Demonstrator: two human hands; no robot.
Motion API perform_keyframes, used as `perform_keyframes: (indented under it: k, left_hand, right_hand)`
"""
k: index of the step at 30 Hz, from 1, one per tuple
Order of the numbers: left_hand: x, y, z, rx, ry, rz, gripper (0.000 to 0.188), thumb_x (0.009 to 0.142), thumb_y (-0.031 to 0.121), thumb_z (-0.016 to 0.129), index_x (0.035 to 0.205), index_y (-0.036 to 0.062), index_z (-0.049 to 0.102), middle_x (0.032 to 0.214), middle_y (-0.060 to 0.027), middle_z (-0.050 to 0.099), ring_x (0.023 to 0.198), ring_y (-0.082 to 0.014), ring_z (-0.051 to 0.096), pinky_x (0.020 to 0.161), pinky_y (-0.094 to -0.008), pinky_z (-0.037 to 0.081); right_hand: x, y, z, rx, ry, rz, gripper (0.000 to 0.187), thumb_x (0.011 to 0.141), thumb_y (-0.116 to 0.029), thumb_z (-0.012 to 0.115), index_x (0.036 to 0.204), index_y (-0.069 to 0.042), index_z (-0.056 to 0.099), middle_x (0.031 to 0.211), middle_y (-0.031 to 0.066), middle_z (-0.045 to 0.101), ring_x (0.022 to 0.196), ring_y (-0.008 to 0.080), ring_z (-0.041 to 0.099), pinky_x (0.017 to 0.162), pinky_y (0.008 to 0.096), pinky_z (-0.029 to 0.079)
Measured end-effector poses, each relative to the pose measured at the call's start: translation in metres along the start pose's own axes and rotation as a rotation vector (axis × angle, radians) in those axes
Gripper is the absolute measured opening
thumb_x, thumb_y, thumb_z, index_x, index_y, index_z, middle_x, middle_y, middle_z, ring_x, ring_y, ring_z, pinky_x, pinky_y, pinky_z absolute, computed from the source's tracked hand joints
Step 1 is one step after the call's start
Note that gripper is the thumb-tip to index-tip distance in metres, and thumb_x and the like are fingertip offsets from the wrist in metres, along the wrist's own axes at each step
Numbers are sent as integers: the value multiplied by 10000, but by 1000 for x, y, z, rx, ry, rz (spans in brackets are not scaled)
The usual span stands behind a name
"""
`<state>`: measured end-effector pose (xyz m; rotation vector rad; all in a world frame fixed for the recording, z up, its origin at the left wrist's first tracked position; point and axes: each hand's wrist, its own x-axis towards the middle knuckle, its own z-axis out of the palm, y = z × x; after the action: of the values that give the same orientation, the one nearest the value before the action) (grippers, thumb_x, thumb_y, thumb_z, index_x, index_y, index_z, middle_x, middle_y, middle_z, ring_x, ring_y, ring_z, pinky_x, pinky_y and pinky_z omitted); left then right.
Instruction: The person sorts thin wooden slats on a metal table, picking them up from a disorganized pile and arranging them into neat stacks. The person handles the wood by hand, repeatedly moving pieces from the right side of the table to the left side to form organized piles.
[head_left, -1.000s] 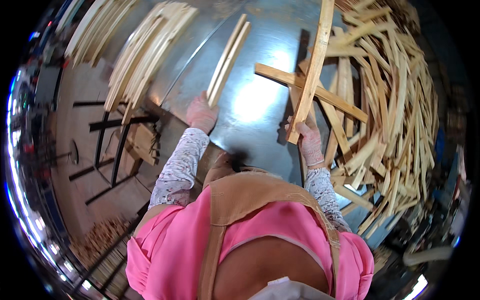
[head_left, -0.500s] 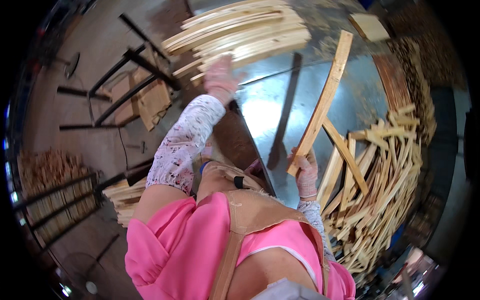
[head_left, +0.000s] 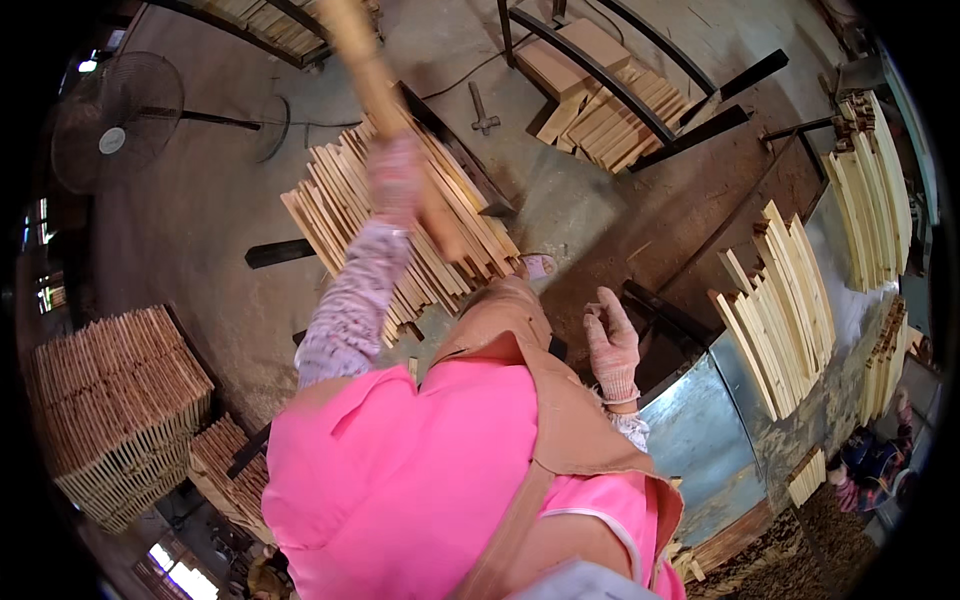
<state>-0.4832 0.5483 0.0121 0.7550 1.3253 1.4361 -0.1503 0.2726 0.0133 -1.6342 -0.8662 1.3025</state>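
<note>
My left hand (head_left: 395,185), in a pale glove and blurred by motion, is closed around a wooden slat (head_left: 362,65). This slat slants over a low stack of similar slats (head_left: 335,210) to my left; whether it touches them I cannot tell. My right hand (head_left: 612,352), gloved too, is held out beside my apron with its fingers apart and nothing in it. Close by on that side is the corner of a metal-topped table (head_left: 695,415), where a row of curved slats (head_left: 775,315) lies.
A hammer (head_left: 482,110) lies on the floor beyond the stack. Black metal frames (head_left: 600,75) stand around more wood. At far left are a standing fan (head_left: 120,125) and a tall pile of slats (head_left: 115,385). Another person (head_left: 870,465) is at the far right.
My view has swung left, from the table to the floor stack. The single slat has passed from my right hand to my left, and my right hand has opened.
</note>
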Motion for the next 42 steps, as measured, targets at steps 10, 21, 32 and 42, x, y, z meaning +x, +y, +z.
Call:
perform_keyframes:
  k: [10,21,32,42]
  left_hand:
    - [26,-218,-136,1118,127,-390,571,1104,364,521,1483,-61,563,1395,-300,661,1265,-428,654,1064,-547,544]
    - [11,-166,49,1446,-602,413,398,1068,279,560,1325,-7,665,1278,-233,703,1138,-423,672,1003,-495,534]
    - [-390,-165,272,847,-1969,505,355,1038,250,640,1234,-39,701,1155,-205,753,1065,-370,715,982,-426,546]
    - [-711,-233,233,988,-2040,-1145,273,1059,263,614,1234,57,579,975,-101,670,803,-192,652,750,-349,586]
  right_hand:
    - [30,-64,-9,-549,-83,-63,357,974,-276,653,1312,-162,663,1143,127,765,1080,387,715,904,469,575]
    - [-196,84,-119,-500,763,494,502,950,-355,658,1408,-147,649,1198,214,747,1130,419,698,997,477,562]
    - [-563,264,-224,-896,1189,1343,661,912,-252,717,1529,-118,522,1413,142,653,1331,368,581,1110,479,489]
    - [-473,152,-211,-175,1056,737,514,930,-518,681,1121,-43,726,1088,218,740,1085,411,695,952,503,549]
